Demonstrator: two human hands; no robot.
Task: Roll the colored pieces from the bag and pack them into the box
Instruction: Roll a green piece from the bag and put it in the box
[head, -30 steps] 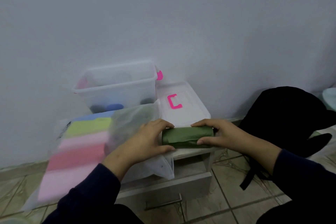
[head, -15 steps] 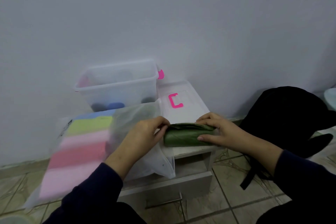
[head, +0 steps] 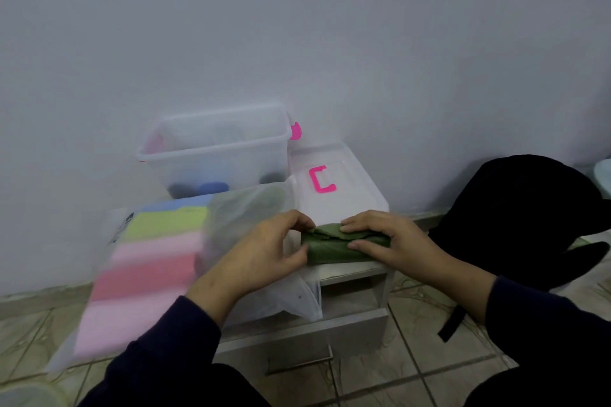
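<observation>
A green piece (head: 334,249) lies rolled into a short log on the front of a white cabinet top (head: 350,269). My left hand (head: 264,251) pinches its left end and my right hand (head: 386,238) presses on its right end and top. A clear plastic bag (head: 155,261) holding stacked blue, yellow-green, pink and red sheets lies to the left, partly under my left wrist. The clear plastic box (head: 215,152) stands behind the bag against the wall, with blue and dark rolls at its bottom.
The box's clear lid (head: 334,182) with a pink handle lies behind the green roll. A drawer (head: 307,330) stands pulled out below the cabinet top. A black bag (head: 515,221) sits on the tiled floor to the right. The wall is close behind.
Both hands have rolled the green piece forward; it looks tighter and flatter, with a loose edge now on top. My fingers have shifted from beside it onto it.
</observation>
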